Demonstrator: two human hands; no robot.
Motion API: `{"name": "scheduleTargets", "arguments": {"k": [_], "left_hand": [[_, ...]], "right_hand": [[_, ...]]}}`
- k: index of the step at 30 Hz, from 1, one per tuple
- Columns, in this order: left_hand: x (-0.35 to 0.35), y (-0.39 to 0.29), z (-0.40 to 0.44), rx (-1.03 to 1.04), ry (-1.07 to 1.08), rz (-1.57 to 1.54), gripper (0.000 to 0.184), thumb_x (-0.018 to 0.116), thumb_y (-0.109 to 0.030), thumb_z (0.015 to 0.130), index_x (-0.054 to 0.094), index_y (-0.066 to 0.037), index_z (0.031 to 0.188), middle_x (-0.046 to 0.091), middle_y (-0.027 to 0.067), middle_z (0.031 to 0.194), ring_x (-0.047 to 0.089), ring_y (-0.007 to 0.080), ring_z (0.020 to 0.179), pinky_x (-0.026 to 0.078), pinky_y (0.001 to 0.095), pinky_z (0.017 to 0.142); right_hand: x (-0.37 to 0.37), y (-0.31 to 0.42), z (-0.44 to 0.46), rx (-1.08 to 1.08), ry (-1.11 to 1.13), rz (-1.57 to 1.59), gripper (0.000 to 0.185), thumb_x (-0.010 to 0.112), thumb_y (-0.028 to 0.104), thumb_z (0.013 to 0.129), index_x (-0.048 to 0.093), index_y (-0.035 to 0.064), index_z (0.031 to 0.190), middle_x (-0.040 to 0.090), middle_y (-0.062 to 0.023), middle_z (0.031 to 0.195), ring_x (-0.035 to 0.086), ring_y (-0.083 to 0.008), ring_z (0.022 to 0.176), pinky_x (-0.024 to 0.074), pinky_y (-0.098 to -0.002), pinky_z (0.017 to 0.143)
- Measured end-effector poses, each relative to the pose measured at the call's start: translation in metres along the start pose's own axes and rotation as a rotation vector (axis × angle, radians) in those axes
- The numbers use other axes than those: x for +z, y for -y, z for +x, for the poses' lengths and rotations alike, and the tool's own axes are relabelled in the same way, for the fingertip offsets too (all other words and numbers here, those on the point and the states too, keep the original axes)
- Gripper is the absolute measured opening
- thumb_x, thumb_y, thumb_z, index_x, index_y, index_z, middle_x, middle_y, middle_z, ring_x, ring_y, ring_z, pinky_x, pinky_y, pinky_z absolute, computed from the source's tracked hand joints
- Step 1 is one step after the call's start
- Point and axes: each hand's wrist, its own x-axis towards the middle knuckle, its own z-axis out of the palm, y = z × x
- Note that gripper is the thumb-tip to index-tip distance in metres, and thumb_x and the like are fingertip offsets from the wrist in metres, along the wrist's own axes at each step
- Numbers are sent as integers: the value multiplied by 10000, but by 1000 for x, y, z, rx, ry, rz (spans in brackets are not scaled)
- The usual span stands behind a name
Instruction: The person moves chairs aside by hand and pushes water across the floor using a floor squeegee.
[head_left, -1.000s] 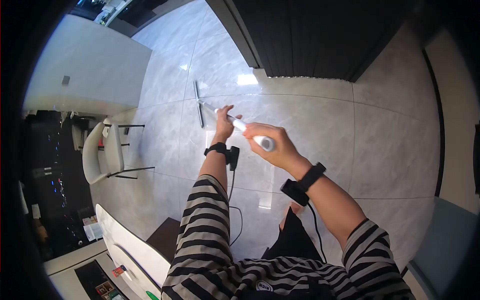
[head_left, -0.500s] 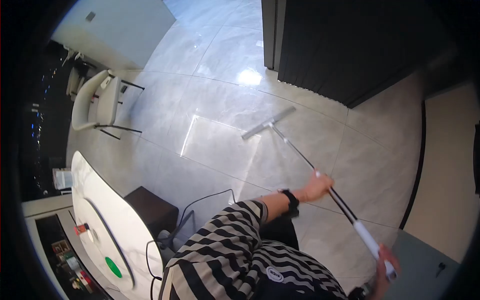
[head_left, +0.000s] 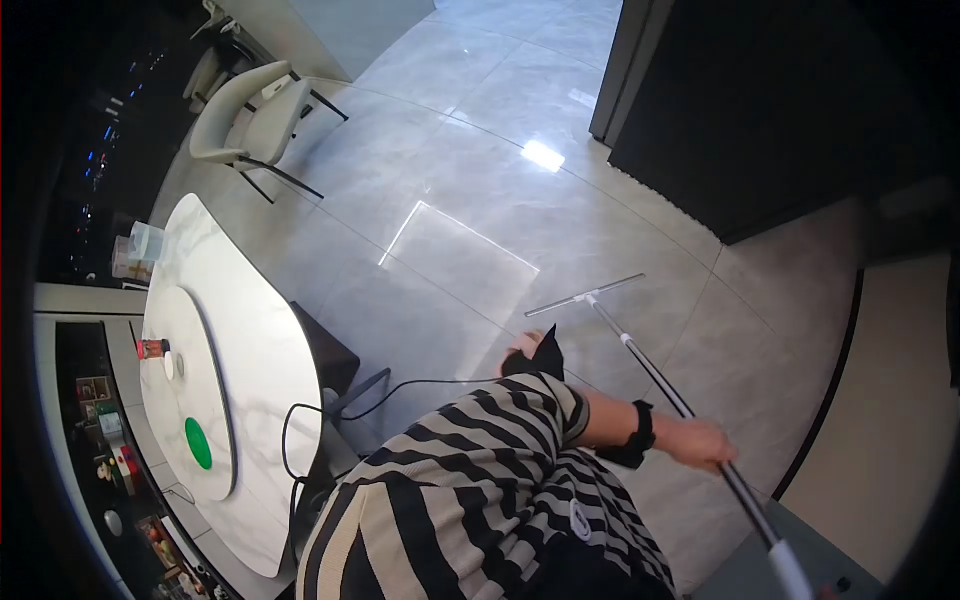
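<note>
My left hand [head_left: 700,443] is closed round the metal pole of a long-handled floor squeegee [head_left: 660,380]. Its thin, wide blade [head_left: 585,296] lies on the grey tiled floor, right of the bright rectangle of reflected light. A black band circles my left wrist. The pole slopes down to the right and ends in a white grip [head_left: 790,572], cut off by the lower frame edge. Beside that grip only a sliver of my right hand [head_left: 824,593] shows, its fingers hidden. My foot [head_left: 522,347] and black trouser leg appear close to the blade's left end.
A white marble-look table [head_left: 265,345] with a turntable [head_left: 215,400], a green disc and a jar stands left. Behind it is a pale chair [head_left: 225,125]. A black cable [head_left: 400,388] runs beside me. A dark cabinet [head_left: 760,110] rises at upper right.
The view has shifted. The squeegee blade is lower and nearer to me. My left hand has moved down and right with the pole, and my right hand has almost left the frame.
</note>
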Motion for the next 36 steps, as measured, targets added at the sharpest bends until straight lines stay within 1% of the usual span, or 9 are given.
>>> {"name": "scheduleTargets", "arguments": {"k": [3,6,9,13,17,21,26,31,36], "left_hand": [[-46,18,-20,3,-33,126,225,623,-239,762,489,-62,799,586,127,734,570,355,753,430,449,691],[-101,52,-51,-125,-47,267,185,612,-222,727,519,-64,748,579,133,652,572,363,699,443,461,639],[-181,88,-88,-302,-190,360,158,629,-204,671,543,-73,683,571,138,615,571,371,656,446,470,609],[-338,154,-142,-374,-310,551,121,631,-197,671,574,-97,709,581,129,624,586,360,660,462,456,646],[-522,220,-197,-634,-423,660,123,645,-180,681,602,-103,767,609,124,742,596,328,795,473,441,695],[-647,244,-252,-584,-1019,852,419,706,-167,688,528,-31,1043,543,172,1105,522,334,1034,449,412,835],[-628,238,-331,-625,-911,734,530,703,-167,717,451,-20,1159,462,184,1195,451,355,1107,408,394,919],[-500,197,-455,-1039,-535,266,354,637,-185,785,526,-46,1090,524,167,1135,500,348,1053,426,393,888],[-430,128,-518,-1331,-681,154,269,615,-218,807,575,-57,1019,592,149,1019,549,336,971,448,389,824]], "right_hand": [[45,74,60,279,343,971,215,607,186,846,534,-16,839,557,-128,749,536,-255,659,500,-446,768],[91,111,90,236,568,909,269,659,242,782,551,-5,788,569,-120,760,529,-257,661,458,-459,767],[175,93,125,12,963,1020,209,581,186,772,474,35,870,566,-205,961,535,-382,1017,385,-529,920],[309,223,211,-41,917,932,138,574,149,799,499,33,804,602,-220,985,551,-418,1041,403,-532,915],[477,317,292,-374,807,938,103,630,93,723,546,40,696,654,-214,939,618,-376,964,506,-366,785],[641,412,325,-517,678,1083,145,594,-77,714,570,29,811,643,-176,1025,615,-307,1002,493,-323,815],[834,513,334,-209,722,1340,98,576,-43,769,601,5,851,647,-111,1056,617,-152,927,472,-259,771],[997,601,336,-311,660,1394,81,590,-7,778,600,28,851,638,-104,1083,582,-231,1046,423,-321,900],[1061,647,315,-327,670,1344,117,678,104,751,606,20,791,653,-133,982,588,-273,1006,406,-341,912]]}}
